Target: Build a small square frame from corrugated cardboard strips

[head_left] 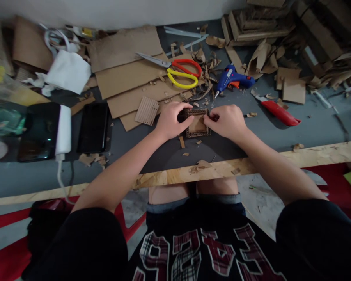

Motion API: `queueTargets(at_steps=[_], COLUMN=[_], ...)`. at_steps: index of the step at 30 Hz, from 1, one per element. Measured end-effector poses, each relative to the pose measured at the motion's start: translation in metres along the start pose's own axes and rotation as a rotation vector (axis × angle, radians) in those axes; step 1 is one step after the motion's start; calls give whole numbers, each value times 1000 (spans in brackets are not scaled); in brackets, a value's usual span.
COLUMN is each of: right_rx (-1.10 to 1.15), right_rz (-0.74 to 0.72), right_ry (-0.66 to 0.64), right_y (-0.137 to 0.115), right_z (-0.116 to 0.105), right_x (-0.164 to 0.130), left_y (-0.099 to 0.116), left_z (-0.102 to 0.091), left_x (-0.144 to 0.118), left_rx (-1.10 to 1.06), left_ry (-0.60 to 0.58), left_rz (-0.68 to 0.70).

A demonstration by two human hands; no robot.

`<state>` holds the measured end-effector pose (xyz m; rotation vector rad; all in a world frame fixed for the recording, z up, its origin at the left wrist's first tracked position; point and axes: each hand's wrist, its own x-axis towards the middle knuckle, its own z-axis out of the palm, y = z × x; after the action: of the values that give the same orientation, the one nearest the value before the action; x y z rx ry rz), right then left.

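Observation:
A small rectangular cardboard frame (pixel 198 134) with corrugated edges lies on the grey tabletop in front of me. My left hand (pixel 174 119) grips its left side, thumb at the inner edge and fingers curled over the far corner. On the opposite side, my right hand (pixel 226 121) pinches the right wall between thumb and fingers. Just beyond the hands lies a blue glue gun (pixel 229 78), its nozzle pointing toward the frame. Scissors (pixel 178 72) with one red and one yellow handle rest on stacked cardboard sheets (pixel 119 84).
A red-handled utility knife (pixel 280 112) lies to the right. On the left are a black phone (pixel 93 128) and a white plug-in device (pixel 63 130) with a cable. Cardboard pieces (pixel 260 23) are piled at the back right, and scraps litter the table near its wooden edge (pixel 169 175).

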<state>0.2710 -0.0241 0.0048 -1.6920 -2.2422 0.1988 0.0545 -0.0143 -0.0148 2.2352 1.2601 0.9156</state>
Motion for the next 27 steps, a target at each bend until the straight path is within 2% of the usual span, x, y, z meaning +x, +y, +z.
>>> queueTargets(at_steps=[5,14,20,27], right_rx=[41,113,229,214], right_rz=[-41,-106,-126,-283], right_ry=[54,141,292,267], right_y=[-1,-1,-3,-4], right_z=[-4,-2,-2,-3], right_x=[0,-2,-4,-6], left_y=[3,2,7,8], left_z=[-2,-1,-2,-3], left_x=[-4,-6,-6,-6], left_rx=[-54,-40,-65,-43], left_ry=[17,105,127,107], left_rz=[-64,-52,-8,14])
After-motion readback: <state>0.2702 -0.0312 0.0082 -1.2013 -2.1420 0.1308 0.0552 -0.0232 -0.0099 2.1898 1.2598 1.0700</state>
